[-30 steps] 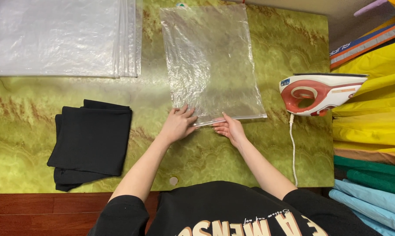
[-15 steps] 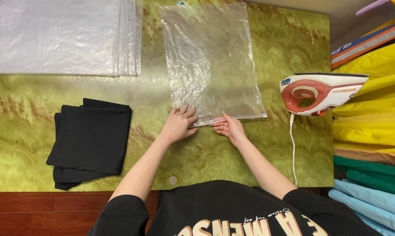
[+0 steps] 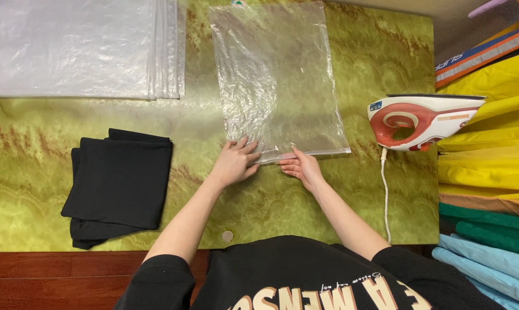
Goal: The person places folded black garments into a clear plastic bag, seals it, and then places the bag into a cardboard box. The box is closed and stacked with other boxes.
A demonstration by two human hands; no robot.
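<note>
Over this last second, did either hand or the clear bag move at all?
Nothing visibly changed. The left hand and right hand rest on the near edge of the clear plastic bag as before. The black folded cloth, bag stack and iron stayed put.

Green marbled table (image 3: 305,201) w/ wood front edge. On it: clear plastic bag (image 3: 276,80) flat at centre, stack of clear bags (image 3: 81,49) top left, folded black cloths (image 3: 118,183) left, red-white iron (image 3: 423,121) at right edge.
</note>
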